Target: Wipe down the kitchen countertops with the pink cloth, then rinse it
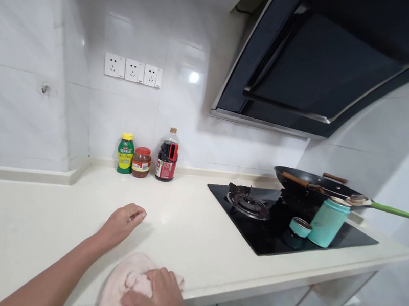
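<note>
My right hand (162, 296) grips a bunched, pale pink cloth (117, 284) at the front edge of the white countertop (177, 226). Part of the cloth spreads flat to the left of that hand. Just above the counter, a little further back, my left hand (124, 222) has its fingers curled together; whether anything is inside them is hidden. Beyond it, against the wall, stand a green bottle with a yellow cap (125, 155), a red-lidded jar (141, 163) and a dark sauce bottle (167, 157) with a red handle.
On the right, a black gas hob (272, 236) carries a wok (312, 183) with a green-handled utensil (393, 210). A turquoise canister (329, 223) and a small turquoise lid (300, 227) stand on its near side. A dark range hood (319, 62) slants overhead. Wall sockets (133, 70) sit above the bottles.
</note>
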Demonstrator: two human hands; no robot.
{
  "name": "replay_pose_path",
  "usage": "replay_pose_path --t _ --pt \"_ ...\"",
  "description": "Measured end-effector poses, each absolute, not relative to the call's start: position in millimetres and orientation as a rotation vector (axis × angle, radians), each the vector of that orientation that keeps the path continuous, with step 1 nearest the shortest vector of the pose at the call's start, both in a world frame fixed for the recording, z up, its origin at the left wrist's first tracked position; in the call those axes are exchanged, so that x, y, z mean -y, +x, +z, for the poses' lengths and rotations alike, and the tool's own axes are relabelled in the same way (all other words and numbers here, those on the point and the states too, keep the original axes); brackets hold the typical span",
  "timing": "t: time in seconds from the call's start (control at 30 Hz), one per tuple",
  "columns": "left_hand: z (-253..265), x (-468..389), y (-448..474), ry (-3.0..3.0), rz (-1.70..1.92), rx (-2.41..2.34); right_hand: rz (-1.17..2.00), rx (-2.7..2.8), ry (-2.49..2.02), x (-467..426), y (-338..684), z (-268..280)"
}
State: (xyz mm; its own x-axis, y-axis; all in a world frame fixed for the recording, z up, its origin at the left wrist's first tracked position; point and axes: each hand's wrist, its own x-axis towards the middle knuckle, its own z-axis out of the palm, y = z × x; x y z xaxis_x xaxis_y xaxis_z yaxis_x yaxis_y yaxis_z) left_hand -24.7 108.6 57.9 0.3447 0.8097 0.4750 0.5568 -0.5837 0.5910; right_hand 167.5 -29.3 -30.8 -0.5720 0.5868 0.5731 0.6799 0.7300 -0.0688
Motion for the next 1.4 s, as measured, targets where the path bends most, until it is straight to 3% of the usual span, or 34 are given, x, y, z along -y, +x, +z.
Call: replay_pose_path --t 0.13,0.43,0.6,0.87,1.0,1.23,1.3,1.4 --pt "62 -105 -23 2.279 1.061 -1.212 -0.105 2.254 -1.078 47 224 -17" --pt "60 -102 -18 2.325 0.982 -1.173 -0.1 1.626 -1.855 59 360 -22" --pt "59 -102 -16 2.341 0.924 -1.183 -0.239 1.634 -1.898 47 314 -43" --pt "54 -107 -20 2.258 0.963 -1.182 -0.354 1.943 -1.419 45 163 -61" --pt "53 -110 -25 2.21 1.02 -1.214 -0.124 2.042 -1.282 42 136 -38" --pt "54 -115 -27 2.189 1.08 -1.254 0.83 1.406 -1.025 20 181 33" --pt "54 -115 -26 2.181 1.076 -1.253 0.913 1.284 -1.006 -1 202 44" --pt "55 -114 -26 2.174 1.077 -1.246 0.706 1.288 -1.179 -34 250 42"
